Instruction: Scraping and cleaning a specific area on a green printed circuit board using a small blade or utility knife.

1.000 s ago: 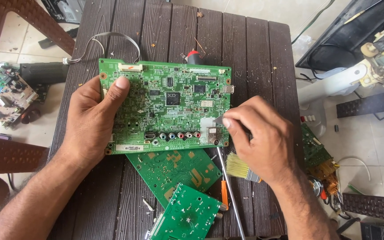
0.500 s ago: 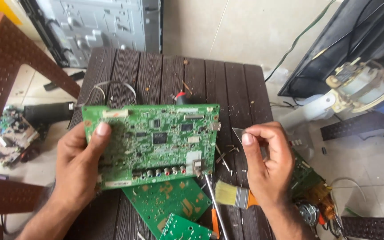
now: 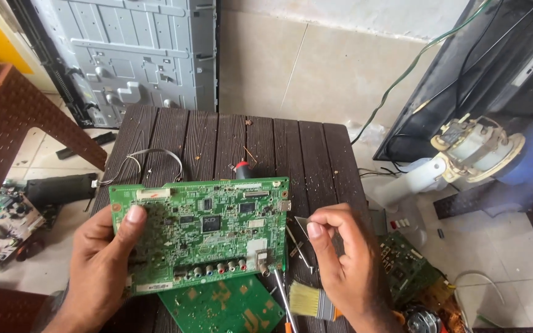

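Note:
My left hand point(image 3: 103, 262) grips the left edge of a large green circuit board point(image 3: 205, 231), thumb on its face, holding it tilted above the dark slatted table point(image 3: 217, 142). Just right of the board, my right hand point(image 3: 343, 265) pinches a small thin metal piece point(image 3: 301, 223) between thumb and fingers. A row of round connectors lines the board's lower edge. A second green board point(image 3: 226, 308) lies flat beneath it. A small brush point(image 3: 309, 301) and a screwdriver shaft point(image 3: 283, 296) lie near my right hand.
A grey metal panel point(image 3: 137, 55) leans against the wall behind the table. A brown lattice chair point(image 3: 7, 135) stands left. More circuit boards point(image 3: 411, 265) and parts litter the floor on both sides. A white motor part point(image 3: 473, 148) sits right. Thin wires point(image 3: 155, 157) lie on the table.
The view has tilted up, showing the wall and metal panel. My right hand has come away from the board's lower right corner, holding a small metal piece. My left hand keeps its grip.

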